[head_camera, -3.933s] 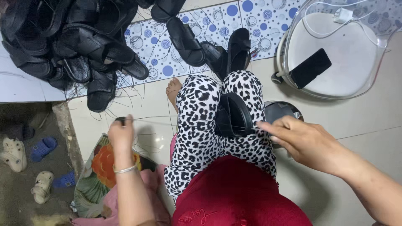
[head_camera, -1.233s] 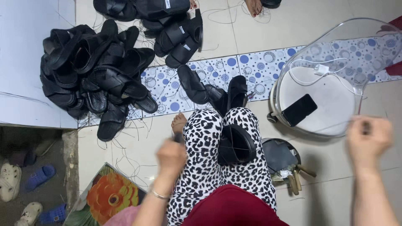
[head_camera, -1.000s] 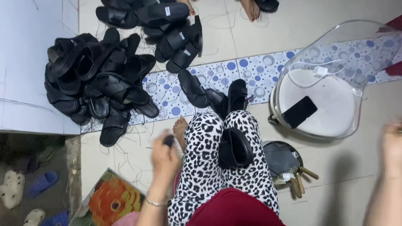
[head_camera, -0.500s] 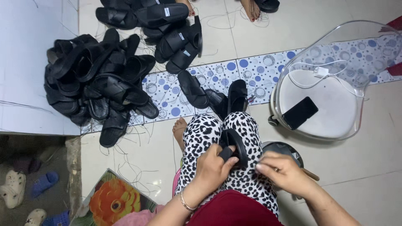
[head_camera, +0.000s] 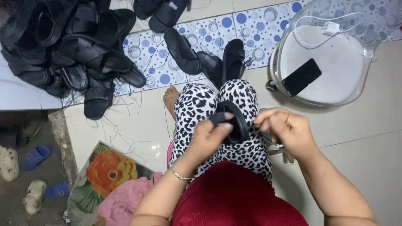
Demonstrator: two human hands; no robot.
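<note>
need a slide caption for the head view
Both hands, left hand and right hand, grip a black sandal on the lap, sandal pile nearby.

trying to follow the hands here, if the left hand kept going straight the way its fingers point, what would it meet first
The left hand points to the picture's right, across the black sandal it pinches on the lap. Just past that it would likely meet the right hand, though their relative depth is unclear.

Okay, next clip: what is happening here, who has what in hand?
A seated person in leopard-print trousers holds a black rubber sandal on the knees. The left hand pinches its strap; the right hand grips the other side. A heap of black sandals lies on the floor ahead to the left, and a black phone rests on a clear plastic chair to the right.
</note>
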